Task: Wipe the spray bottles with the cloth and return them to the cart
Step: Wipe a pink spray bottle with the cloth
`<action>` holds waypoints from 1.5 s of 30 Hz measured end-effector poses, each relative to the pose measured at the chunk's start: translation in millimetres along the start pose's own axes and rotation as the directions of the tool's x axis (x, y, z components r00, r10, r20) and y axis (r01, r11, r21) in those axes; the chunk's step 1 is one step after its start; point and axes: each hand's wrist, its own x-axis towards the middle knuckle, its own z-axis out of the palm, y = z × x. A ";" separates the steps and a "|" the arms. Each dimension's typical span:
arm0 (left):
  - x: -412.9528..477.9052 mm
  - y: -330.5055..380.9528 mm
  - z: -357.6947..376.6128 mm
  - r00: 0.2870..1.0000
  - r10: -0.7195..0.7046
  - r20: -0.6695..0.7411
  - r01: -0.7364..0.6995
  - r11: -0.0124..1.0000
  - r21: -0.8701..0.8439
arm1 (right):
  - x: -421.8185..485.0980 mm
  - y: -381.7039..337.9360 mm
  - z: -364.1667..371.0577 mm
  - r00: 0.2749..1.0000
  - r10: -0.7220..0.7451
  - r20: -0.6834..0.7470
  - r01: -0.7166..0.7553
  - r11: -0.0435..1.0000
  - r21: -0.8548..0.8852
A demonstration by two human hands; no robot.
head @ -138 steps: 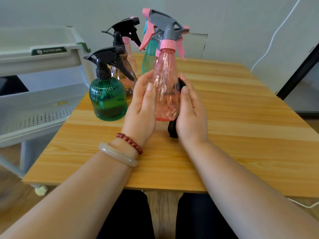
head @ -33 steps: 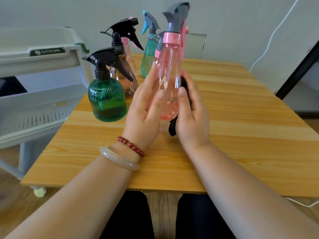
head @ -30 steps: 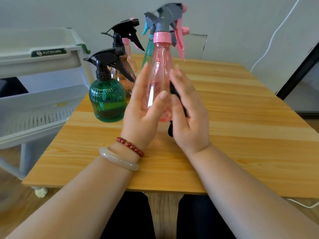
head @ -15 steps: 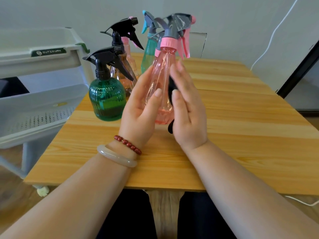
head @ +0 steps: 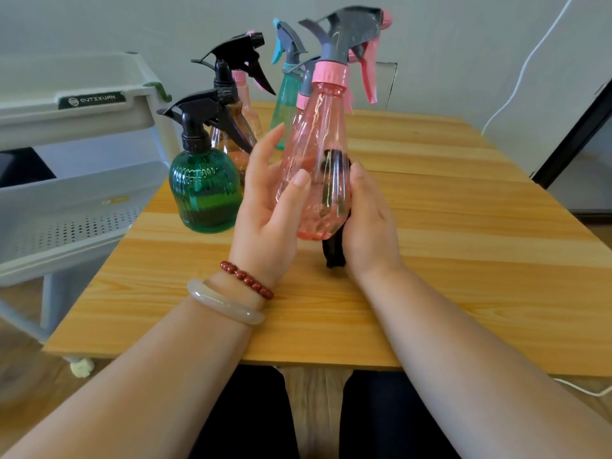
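Observation:
I hold a clear pink spray bottle point(head: 318, 150) with a grey and pink trigger head upright above the wooden table point(head: 447, 260). My left hand point(head: 268, 213) grips its lower body from the left, thumb across the front. My right hand point(head: 367, 223) presses a black cloth point(head: 334, 253) against the bottle's right side; the cloth's end hangs below my palm. Behind stand a green ribbed bottle point(head: 205, 190) with a black trigger, an amber bottle point(head: 231, 130) with a black trigger, a teal bottle point(head: 284, 101) and two more pink ones, partly hidden.
A white tiered cart point(head: 76, 207) with perforated shelves stands just left of the table. A white cable point(head: 526, 64) runs down the wall at the right, beside a dark frame point(head: 573, 137). My legs are under the table's near edge.
The pink bottle has turned in my left hand, its trigger now pointing right. My right hand with the cloth has slid from the upper body down to the lower right side.

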 end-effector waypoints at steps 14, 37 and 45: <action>5.3 -5.9 -2.2 0.998 0.023 0.062 -0.028 0.997 0.078 | -2.4 -1.1 -2.1 0.817 -0.522 0.247 0.577 0.740 -0.346; 3.0 -0.9 -0.9 0.999 0.043 0.010 -0.043 0.998 0.034 | -1.4 2.4 -2.0 0.823 -0.521 0.226 0.567 0.777 -0.274; 2.1 -1.9 1.6 0.999 0.020 0.028 -0.021 0.998 0.053 | -4.2 -1.2 -4.2 0.945 -0.317 0.080 0.327 0.925 -0.194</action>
